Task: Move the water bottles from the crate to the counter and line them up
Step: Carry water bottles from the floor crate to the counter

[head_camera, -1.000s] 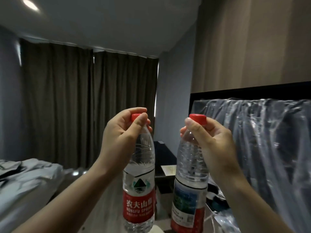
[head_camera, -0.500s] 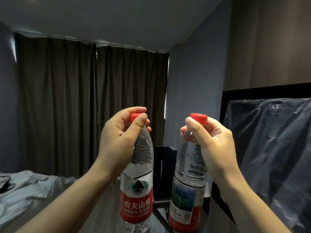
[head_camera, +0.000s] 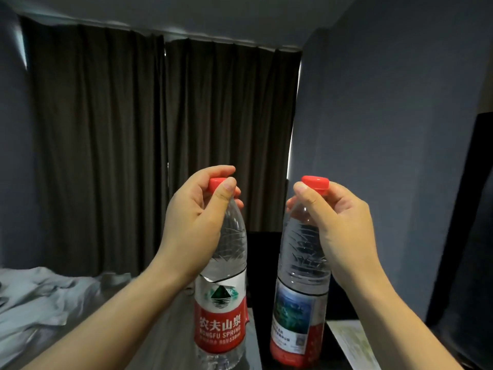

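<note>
**Inspector A:** Firstly, the room. What was on record, largest item down?

**Inspector B:** Dark curtains (head_camera: 160, 145) covered the far wall from ceiling line to bed level, fully drawn, with a thin strip of light at their right edge. A blue-grey wall (head_camera: 373, 156) stood to the right of them. A bed with rumpled grey bedding (head_camera: 45, 303) lay at lower left. A dark desk (head_camera: 344, 351) sat at lower right, with a pale sheet of paper (head_camera: 354, 340) lying flat on it.

**Inspector A:** And the task items?

**Inspector B:** Two clear water bottles, both upright, both held in the air in front of the curtains, side by side but apart. The left bottle (head_camera: 221, 289) showed a red label with a green mountain mark. The right bottle (head_camera: 301, 289) showed its label's back panel, bluish with small print. Neither base could be seen resting on anything; the lower frame edge cut the left one off.

**Inspector A:** State of the hands?

**Inspector B:** The left hand (head_camera: 194, 228) had its fingers (head_camera: 224, 190) closed narrowly around the red cap (head_camera: 216, 182) and neck of the left bottle. The right hand (head_camera: 341, 225) gripped the right bottle likewise, thumb and fingers pinching just under its red cap (head_camera: 314, 184). Both forearms were bare.

**Inspector A:** Crate?

**Inspector B:** Not in frame.
</note>
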A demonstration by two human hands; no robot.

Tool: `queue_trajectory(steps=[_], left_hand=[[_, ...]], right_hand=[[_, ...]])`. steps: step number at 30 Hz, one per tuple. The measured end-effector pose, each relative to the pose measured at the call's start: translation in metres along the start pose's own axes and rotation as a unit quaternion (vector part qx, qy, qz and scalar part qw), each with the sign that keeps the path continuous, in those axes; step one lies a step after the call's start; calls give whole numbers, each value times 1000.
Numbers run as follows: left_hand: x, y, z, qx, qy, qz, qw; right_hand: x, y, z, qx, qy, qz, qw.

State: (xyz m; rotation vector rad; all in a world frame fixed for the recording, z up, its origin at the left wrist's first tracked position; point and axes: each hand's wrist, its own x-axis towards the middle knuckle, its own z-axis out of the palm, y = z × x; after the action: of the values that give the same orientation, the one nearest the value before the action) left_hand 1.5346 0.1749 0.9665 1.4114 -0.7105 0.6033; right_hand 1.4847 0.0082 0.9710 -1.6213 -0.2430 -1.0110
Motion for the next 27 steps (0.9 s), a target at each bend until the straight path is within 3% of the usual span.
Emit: queue_trajectory(steps=[7,17,27], left_hand=[[98,-128,-20,-9,0,-6,1000],[238,-316,-45,-51,-106,-19,993],[333,-475,22,-87,-189,-27,978]], right_hand=[[84,111,78,-4,3,27,1000],[181,248,185,-42,110,58,991],[273,378,198,-153,195,46,968]])
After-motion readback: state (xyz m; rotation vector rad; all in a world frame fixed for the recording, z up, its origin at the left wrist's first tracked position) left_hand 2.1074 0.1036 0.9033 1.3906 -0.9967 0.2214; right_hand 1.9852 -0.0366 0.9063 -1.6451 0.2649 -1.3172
